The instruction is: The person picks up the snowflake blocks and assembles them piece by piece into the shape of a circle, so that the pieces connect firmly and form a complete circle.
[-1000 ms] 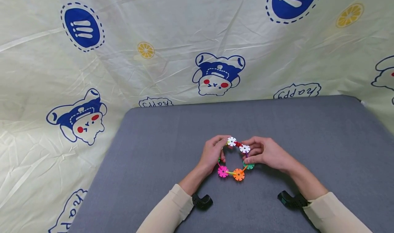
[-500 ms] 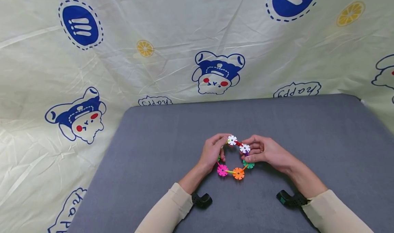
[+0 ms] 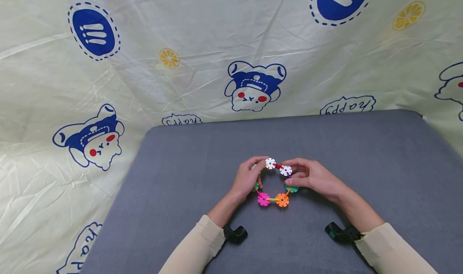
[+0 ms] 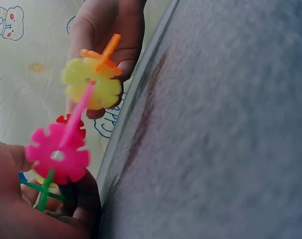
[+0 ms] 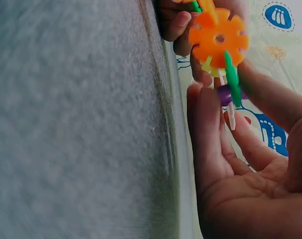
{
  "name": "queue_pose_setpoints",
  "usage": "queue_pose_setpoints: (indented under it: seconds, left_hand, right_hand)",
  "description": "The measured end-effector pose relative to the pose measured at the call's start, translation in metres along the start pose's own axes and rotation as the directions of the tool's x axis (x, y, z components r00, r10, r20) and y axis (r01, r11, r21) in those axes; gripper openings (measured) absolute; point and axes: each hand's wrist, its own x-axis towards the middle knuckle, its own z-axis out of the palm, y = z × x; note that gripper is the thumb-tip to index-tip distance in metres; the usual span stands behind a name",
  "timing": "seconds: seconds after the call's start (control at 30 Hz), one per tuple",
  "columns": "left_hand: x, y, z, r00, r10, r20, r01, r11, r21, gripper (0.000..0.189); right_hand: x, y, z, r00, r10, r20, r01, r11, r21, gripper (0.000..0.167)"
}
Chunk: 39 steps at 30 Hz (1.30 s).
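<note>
A ring of slotted snowflake discs (image 3: 282,200), linked edge to edge in mixed colours, is held up between both hands over the table. My left hand (image 3: 248,176) grips its left side, fingers curled round a green disc (image 4: 45,191) next to a pink disc (image 4: 59,154). On the other side my right hand (image 3: 315,178) pinches the ring near a purple disc (image 5: 225,94) and a green disc (image 5: 233,79). Two white discs (image 3: 285,170) joined by a red one (image 3: 277,166) form the far edge. The left fingers hide part of the ring.
A grey cloth-covered table (image 3: 202,157) lies under the hands. Behind it hangs a pale curtain (image 3: 202,85) with printed bears and orange slices. Black wrist cameras (image 3: 236,234) sit at both sleeve cuffs.
The ring has tilted slightly, with its near pink and orange discs a little higher and the white discs shifted a bit left. Both hands keep their hold.
</note>
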Motion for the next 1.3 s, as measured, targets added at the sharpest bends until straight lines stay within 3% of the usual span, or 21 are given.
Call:
queue_pose_setpoints:
  seconds: [0.23, 0.37, 0.57, 0.93, 1.07, 1.3]
  left_hand:
    - [0.002, 0.001, -0.007, 1.0, 0.018, 0.009, -0.02, 0.984, 0.176, 0.023]
    - [0.003, 0.002, -0.01, 0.999, 0.033, 0.009, -0.034, 0.976, 0.216, 0.027]
    - [0.004, 0.002, -0.013, 0.997, 0.071, -0.042, -0.055, 0.95, 0.307, 0.028]
    - [0.004, 0.002, -0.017, 0.997, 0.054, -0.061, -0.03, 0.939, 0.343, 0.025]
    - [0.004, 0.002, -0.019, 0.997, 0.067, -0.045, -0.047, 0.931, 0.362, 0.024]
    - [0.003, -0.002, -0.028, 0.998, 0.042, 0.044, -0.057, 0.9, 0.433, 0.029]
  right_hand:
    - [0.002, -0.003, 0.001, 1.0, -0.027, -0.016, 0.024, 0.984, -0.178, 0.058]
    - [0.002, -0.003, 0.002, 0.999, -0.018, -0.026, 0.011, 0.973, -0.229, 0.06]
    - [0.003, 0.002, 0.001, 1.0, 0.008, -0.029, -0.015, 0.969, -0.246, 0.061]
    - [0.001, -0.001, -0.002, 0.999, -0.001, -0.032, -0.008, 0.958, -0.287, 0.063]
    - [0.002, 0.002, -0.003, 0.998, -0.016, -0.057, -0.002, 0.949, -0.316, 0.063]
    - [0.003, 0.006, -0.002, 0.997, -0.012, -0.076, -0.014, 0.943, -0.333, 0.054]
